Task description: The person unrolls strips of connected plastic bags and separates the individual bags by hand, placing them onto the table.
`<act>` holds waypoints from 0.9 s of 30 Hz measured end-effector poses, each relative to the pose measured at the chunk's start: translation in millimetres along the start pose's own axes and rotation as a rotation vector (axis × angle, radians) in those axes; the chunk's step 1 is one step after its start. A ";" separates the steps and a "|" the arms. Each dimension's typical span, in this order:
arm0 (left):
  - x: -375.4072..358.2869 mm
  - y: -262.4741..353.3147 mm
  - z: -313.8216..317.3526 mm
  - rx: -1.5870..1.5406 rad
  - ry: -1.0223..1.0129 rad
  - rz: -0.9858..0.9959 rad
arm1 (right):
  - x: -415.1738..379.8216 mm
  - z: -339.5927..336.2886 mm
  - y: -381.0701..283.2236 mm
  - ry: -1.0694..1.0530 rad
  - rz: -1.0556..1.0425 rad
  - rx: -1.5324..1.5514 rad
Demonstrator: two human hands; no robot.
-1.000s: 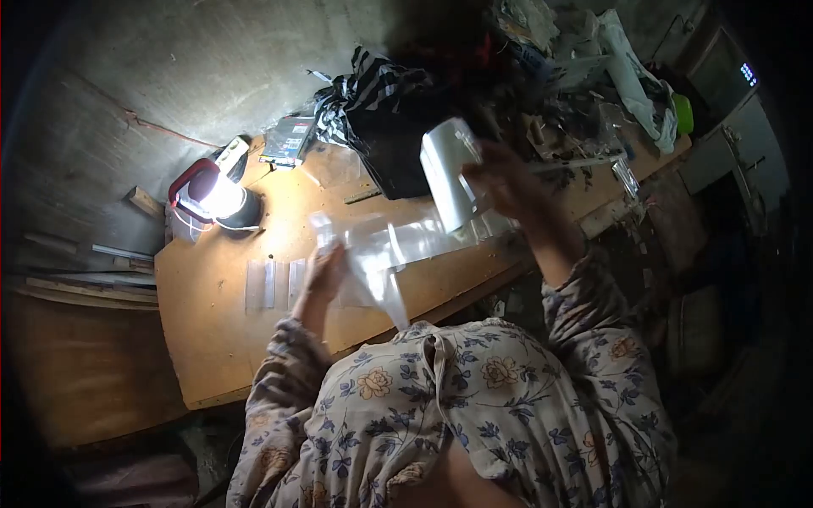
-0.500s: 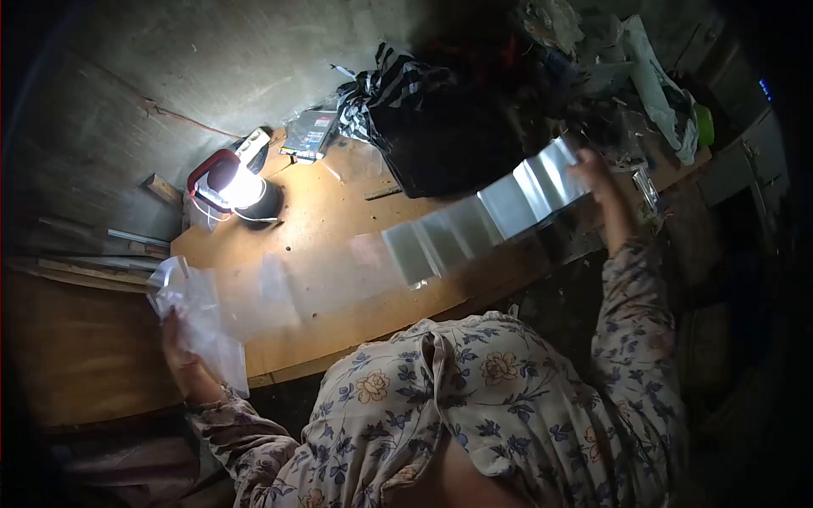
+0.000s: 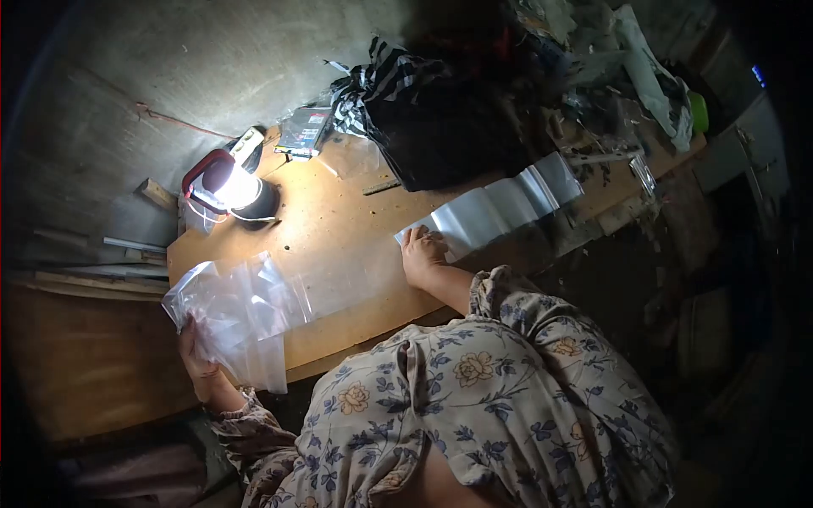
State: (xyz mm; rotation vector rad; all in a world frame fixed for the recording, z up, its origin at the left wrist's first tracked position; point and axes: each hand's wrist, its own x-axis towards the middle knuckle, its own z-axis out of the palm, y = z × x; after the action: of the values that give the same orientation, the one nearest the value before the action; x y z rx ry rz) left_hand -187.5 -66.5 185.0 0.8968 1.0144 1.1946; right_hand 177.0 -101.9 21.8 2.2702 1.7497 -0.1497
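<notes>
A long strip of clear plastic film (image 3: pixel 500 208) stretches over the table, its right part shiny and creased across. At the film's middle is my right hand (image 3: pixel 425 256), its fingers bent and closed on the near edge. To the left, my left hand (image 3: pixel 196 345) grips a bunched, crinkled part of clear plastic (image 3: pixel 246 296) at the table's left front edge; the thumb and some fingers are partly behind it. Between the hands the film is so see-through that the wood shows beneath it.
A lit lantern (image 3: pixel 233 193) stands at the back left of the wooden table (image 3: pixel 326 212), beside a white power strip (image 3: pixel 247 147) and a dark box (image 3: pixel 305 131). Black and striped bags (image 3: pixel 381 93) lie behind the film. Plastic scraps (image 3: pixel 622 118) crowd the far right.
My right hand has moved left and down along the film, from its far right end to its middle. My left hand has shifted slightly right, and the plastic by it is more bunched.
</notes>
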 end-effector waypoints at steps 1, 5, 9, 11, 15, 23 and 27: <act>-2.4 -0.6 9.1 -0.051 0.020 0.001 | 3.0 6.9 -2.1 0.121 0.051 -0.086; 10.6 -11.6 -22.4 -0.214 0.100 -0.034 | 22.5 7.9 37.5 0.159 0.078 0.208; 30.7 5.4 -72.4 -0.106 -0.144 0.077 | 17.5 -58.8 120.4 0.338 -0.122 0.517; 34.0 20.9 -77.4 -0.068 -0.031 0.120 | 14.2 -112.7 163.0 0.454 -0.179 0.498; 36.3 43.5 -91.3 -0.006 0.070 0.177 | -37.2 -240.0 242.5 0.400 0.019 0.503; 33.2 66.3 -105.6 0.062 0.163 0.211 | -54.1 -244.1 399.9 0.412 0.195 0.954; 36.8 62.3 -92.8 0.054 0.152 0.180 | 29.2 -80.0 444.1 0.461 0.196 0.670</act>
State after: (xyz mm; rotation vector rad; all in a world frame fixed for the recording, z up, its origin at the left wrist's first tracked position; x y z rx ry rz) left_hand -291.8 -18.2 210.0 0.9666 1.1103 1.4093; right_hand 604.8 -156.4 157.8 3.1540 1.8666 -0.2112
